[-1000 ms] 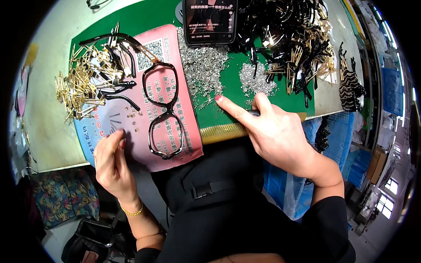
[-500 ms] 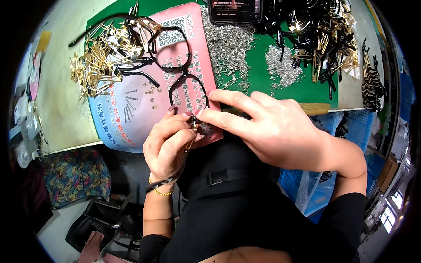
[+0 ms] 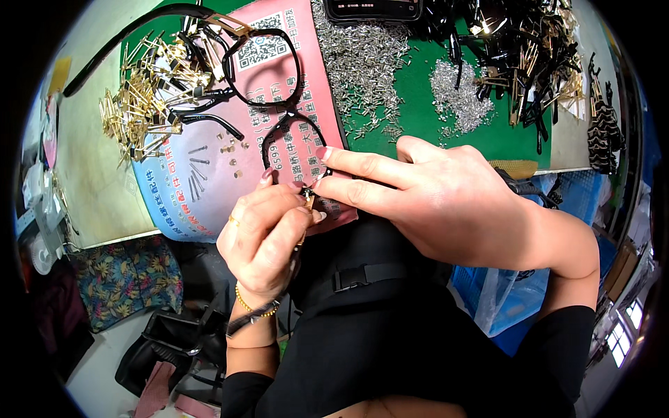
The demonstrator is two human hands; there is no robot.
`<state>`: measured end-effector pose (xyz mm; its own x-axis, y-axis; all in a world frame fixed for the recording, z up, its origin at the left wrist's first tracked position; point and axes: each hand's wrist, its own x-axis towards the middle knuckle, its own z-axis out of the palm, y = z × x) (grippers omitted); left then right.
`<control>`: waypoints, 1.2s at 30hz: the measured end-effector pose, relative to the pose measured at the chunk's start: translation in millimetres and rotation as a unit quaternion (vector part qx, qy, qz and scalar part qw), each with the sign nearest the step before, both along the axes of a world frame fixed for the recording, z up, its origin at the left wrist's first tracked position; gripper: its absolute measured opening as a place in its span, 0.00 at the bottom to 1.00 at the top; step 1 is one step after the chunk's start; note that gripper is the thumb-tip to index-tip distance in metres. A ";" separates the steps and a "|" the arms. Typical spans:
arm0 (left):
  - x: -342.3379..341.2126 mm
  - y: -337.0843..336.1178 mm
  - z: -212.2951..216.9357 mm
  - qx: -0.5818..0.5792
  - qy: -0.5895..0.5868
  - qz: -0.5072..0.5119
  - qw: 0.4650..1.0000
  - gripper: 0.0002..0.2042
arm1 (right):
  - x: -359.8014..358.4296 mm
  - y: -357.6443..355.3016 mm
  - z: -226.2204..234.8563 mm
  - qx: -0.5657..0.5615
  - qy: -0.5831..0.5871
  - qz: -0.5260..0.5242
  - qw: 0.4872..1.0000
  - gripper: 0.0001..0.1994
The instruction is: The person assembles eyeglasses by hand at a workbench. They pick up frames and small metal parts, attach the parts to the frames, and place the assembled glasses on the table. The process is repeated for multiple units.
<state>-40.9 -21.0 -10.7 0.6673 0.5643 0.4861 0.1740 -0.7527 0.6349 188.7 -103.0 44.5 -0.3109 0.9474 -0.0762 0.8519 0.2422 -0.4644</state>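
Note:
A black eyeglass frame point(image 3: 297, 80) stretches away from me over the printed mat, its far temple point(image 3: 132, 35) swung out to the left on a gold hinge piece. My left hand point(image 3: 265, 230) is closed in a pinch at the frame's near corner, holding the near temple point(image 3: 252, 319), which runs back along my wrist. Two fingers of my right hand point(image 3: 453, 202) press along the near rim from the right; its thumb is hidden. Both hands' fingertips nearly meet at the near hinge, where small gold metal shows.
Gold and black temples are heaped on the left point(image 3: 150, 90), more black temples point(image 3: 533, 70) at the right. Silver screws point(image 3: 366, 70) and a pale pile of tiny parts point(image 3: 460, 94) lie on the green mat point(image 3: 418, 104). A phone point(image 3: 373, 10) lies beyond; blue crates point(image 3: 502, 299) stand below right.
The eyeglass frame has turned and shifted slightly, its far temple now reaching farther left. My right fingers remain on the rim and my left hand keeps its pinch.

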 end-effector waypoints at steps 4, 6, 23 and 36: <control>2.8 4.9 -1.4 -0.041 0.008 0.027 0.999 0.16 | 0.2 2.2 2.0 -0.010 -0.005 0.002 1.000 0.33; 4.8 8.3 2.5 -0.051 0.024 0.017 0.998 0.16 | -0.4 1.4 0.4 -0.004 -0.011 -0.004 1.000 0.33; -1.8 11.1 5.6 -0.222 -0.029 -0.014 0.975 0.14 | -4.0 9.2 -0.5 0.031 -0.073 0.018 0.997 0.26; -4.7 3.2 -4.6 -0.001 0.040 0.047 0.998 0.12 | -4.0 -15.4 -8.4 0.188 -0.075 -0.046 0.978 0.15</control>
<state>-45.6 -17.8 -15.3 0.6483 0.6272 0.4316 0.2938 -0.7291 0.6181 184.7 -118.4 36.1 -0.2360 0.9405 0.2445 0.9298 0.2917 -0.2246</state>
